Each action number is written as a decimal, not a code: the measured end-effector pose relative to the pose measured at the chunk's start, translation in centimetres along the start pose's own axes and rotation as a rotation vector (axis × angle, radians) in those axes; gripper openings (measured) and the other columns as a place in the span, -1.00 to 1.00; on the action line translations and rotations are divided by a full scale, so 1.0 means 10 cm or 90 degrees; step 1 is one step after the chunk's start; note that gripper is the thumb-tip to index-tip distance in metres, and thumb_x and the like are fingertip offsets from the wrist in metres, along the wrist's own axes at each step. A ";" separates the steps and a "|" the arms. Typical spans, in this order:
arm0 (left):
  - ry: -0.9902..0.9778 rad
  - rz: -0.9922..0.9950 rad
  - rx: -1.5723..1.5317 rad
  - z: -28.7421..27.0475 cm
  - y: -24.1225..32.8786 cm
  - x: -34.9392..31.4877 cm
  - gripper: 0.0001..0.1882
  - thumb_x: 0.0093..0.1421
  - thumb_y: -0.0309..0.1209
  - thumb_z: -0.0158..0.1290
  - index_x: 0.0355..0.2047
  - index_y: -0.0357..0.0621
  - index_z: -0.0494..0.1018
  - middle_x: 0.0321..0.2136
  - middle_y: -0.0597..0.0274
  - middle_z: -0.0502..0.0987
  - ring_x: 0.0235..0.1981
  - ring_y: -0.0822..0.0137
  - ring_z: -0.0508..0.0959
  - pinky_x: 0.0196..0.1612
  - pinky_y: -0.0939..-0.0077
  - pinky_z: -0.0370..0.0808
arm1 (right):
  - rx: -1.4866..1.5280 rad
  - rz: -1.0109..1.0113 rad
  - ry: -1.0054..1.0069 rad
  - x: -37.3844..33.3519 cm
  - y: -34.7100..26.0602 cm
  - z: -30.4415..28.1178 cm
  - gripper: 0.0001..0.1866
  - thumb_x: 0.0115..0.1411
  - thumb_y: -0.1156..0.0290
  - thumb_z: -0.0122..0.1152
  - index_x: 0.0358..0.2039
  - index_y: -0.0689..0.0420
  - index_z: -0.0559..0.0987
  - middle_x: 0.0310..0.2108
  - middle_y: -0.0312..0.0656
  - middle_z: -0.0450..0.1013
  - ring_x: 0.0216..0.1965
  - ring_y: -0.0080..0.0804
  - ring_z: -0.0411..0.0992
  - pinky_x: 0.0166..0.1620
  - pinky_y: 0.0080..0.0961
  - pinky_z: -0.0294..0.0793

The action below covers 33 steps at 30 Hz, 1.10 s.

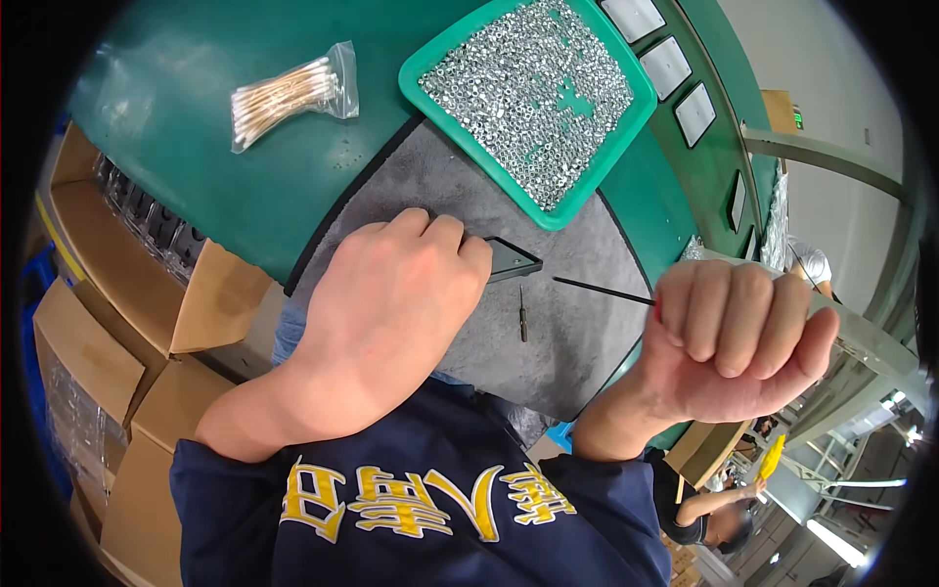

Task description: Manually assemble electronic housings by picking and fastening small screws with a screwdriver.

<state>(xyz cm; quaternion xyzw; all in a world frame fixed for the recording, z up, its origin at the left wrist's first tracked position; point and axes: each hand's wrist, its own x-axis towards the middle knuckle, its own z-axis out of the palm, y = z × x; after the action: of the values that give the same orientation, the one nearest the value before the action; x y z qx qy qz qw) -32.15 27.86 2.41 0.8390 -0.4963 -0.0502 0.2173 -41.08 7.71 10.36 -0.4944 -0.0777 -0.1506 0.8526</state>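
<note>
My left hand (386, 303) rests palm down on a grey mat (577, 342), covering most of a flat dark grey part (514, 259) whose corner sticks out past my fingers. My right hand (734, 338) is curled into a fist around a thin tool; its black shaft (602, 290) points left toward the part. A small dark bit (522, 315) lies loose on the mat between my hands. Behind them stands a green tray (430, 64) full of small silver nuts.
A clear bag of cotton swabs (289, 96) lies on the green table (196, 176) at the back left. Open cardboard boxes (108, 342) stand at the left. Grey rectangular plates (675, 64) line the right edge. Another person (719, 514) is at the lower right.
</note>
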 end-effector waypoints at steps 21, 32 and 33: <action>-0.019 -0.011 -0.020 -0.02 0.01 -0.01 -0.93 0.07 -0.50 0.13 -0.39 -0.11 0.49 -0.42 0.19 0.51 -0.38 0.18 0.51 -0.30 0.32 0.50 | -0.139 -0.006 0.042 -0.07 0.27 0.38 -0.45 0.49 0.10 -0.09 -0.71 -0.06 0.39 -0.72 -0.36 0.30 -0.78 -0.49 0.10 -0.62 -0.54 0.06; -0.058 -0.028 -0.022 -0.03 0.03 -0.03 -0.86 0.08 -0.50 0.12 -0.31 -0.11 0.47 -0.36 0.19 0.47 -0.32 0.13 0.49 -0.25 0.26 0.48 | -0.250 -0.047 -0.033 -0.16 0.33 0.41 -0.52 0.41 0.15 -0.06 -0.71 -0.10 0.38 -0.77 -0.40 0.27 -0.80 -0.53 0.10 -0.64 -0.58 0.10; -0.055 -0.023 -0.019 -0.03 0.03 -0.03 -0.86 0.07 -0.50 0.12 -0.31 -0.11 0.47 -0.36 0.19 0.47 -0.32 0.13 0.49 -0.25 0.26 0.48 | -0.224 -0.042 -0.034 -0.17 0.29 0.37 -0.51 0.42 0.16 -0.03 -0.71 -0.07 0.40 -0.75 -0.35 0.29 -0.78 -0.46 0.13 -0.62 -0.53 0.13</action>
<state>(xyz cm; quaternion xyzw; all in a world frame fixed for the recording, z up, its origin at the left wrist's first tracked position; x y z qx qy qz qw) -32.47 28.09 2.77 0.8417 -0.4888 -0.0976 0.2076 -41.63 12.57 9.32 -0.6368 -0.0891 -0.1762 0.7453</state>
